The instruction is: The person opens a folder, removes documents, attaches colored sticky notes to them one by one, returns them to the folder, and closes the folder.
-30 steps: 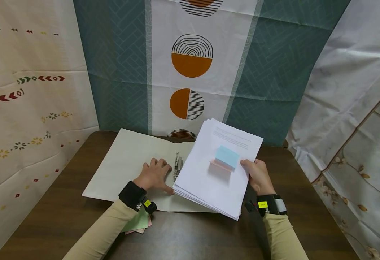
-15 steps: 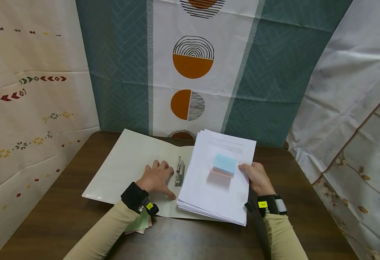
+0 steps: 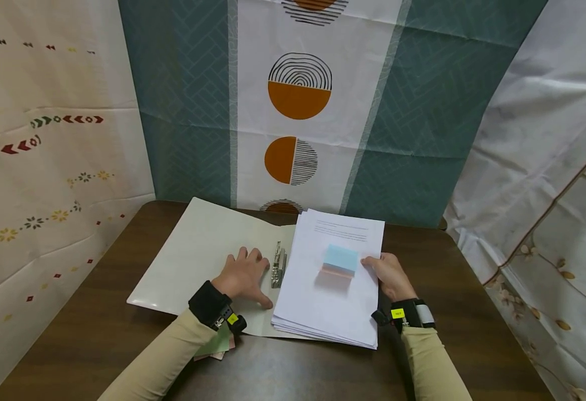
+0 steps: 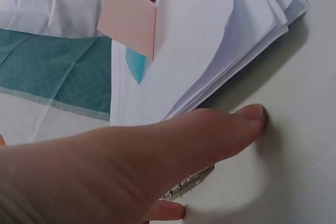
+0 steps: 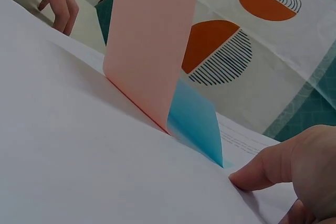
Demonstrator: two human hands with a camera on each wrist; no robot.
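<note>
An off-white folder point(image 3: 187, 256) lies spread flat on the table, with a metal clip mechanism point(image 3: 279, 267) standing near its fold. My left hand point(image 3: 242, 277) rests on the folder left of the clip, fingers spread and holding nothing. Over the folder's right side lies a stack of white paper point(image 3: 313, 314), its lower sheets slightly fanned. My right hand point(image 3: 392, 277) pinches the stack's right edge, thumb on top; its other fingers are mostly hidden below. A blue sticky note point(image 3: 341, 257) and a pink sticky note point(image 5: 149, 45) stand up from the top sheet, beneath a few printed lines.
Green and pink paper slips point(image 3: 215, 346) lie at the folder's front edge, partly under the left wrist. The brown wooden table point(image 3: 293, 370) ends at the back against a patterned curtain point(image 3: 192, 139). More cloth hangs on both sides.
The right hand has lowered the paper stack and turned it straighter, shifting its top edge left over the folder. More of the clip shows. The left hand has moved only slightly.
</note>
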